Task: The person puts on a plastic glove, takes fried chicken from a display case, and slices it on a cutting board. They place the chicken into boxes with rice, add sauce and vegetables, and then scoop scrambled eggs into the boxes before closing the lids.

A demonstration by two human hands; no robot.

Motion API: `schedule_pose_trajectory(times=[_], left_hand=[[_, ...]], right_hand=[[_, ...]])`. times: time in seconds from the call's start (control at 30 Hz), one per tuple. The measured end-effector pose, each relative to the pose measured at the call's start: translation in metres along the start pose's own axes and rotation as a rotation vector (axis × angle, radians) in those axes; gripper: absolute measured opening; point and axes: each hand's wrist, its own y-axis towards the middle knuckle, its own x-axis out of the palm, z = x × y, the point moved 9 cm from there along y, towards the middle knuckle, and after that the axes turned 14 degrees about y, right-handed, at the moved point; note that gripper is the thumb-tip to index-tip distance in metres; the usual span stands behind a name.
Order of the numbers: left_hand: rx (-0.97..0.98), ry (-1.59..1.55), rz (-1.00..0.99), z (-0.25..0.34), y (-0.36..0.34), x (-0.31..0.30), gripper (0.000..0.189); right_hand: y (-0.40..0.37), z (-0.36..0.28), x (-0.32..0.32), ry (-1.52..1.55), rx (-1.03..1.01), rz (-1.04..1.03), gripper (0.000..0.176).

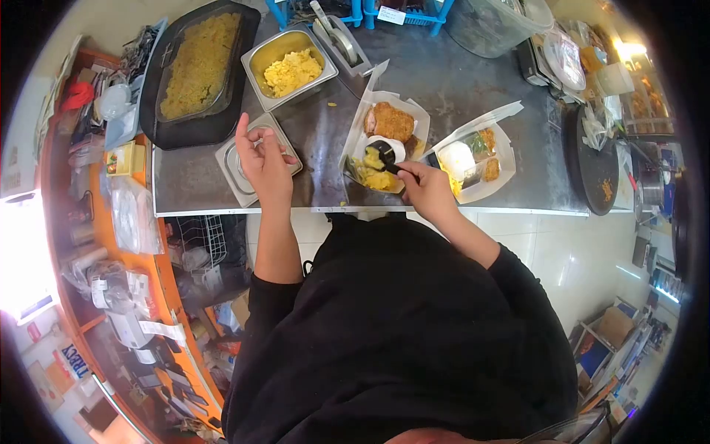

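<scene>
My right hand (430,194) is closed around the handle of a black serving spoon (387,157). Yellow bits cling to the spoon's bowl, which is over an open paper takeaway box (353,140). That box holds a breaded fried piece (394,122), a mound of white rice partly hidden by the spoon, and scrambled egg (376,180) at its near side. Nothing is in my left hand (265,159), held with fingers apart above a steel lid (235,166). Beyond it, a steel pan (324,68) contains more scrambled egg.
Right of my right hand stands a second filled takeaway box (497,144). A black tray (159,133) with a yellowish food slab lies at the left. Blue baskets (355,15) and a clear tub (510,33) line the back. A dark round board (592,163) sits right.
</scene>
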Motion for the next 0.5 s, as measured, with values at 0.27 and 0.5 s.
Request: schedule_pose_trajectory(times=[0.27, 0.5], left_hand=[[0.039, 0.002, 0.009, 0.012, -0.003, -0.004, 0.047], [0.091, -0.050, 0.035, 0.027, -0.013, 0.001, 0.042]], right_hand=[[-0.004, 0.002, -0.018, 0.492, 0.365, 0.045, 0.025], [-0.044, -0.016, -0.106, 0.595, 0.208, 0.270, 0.025]])
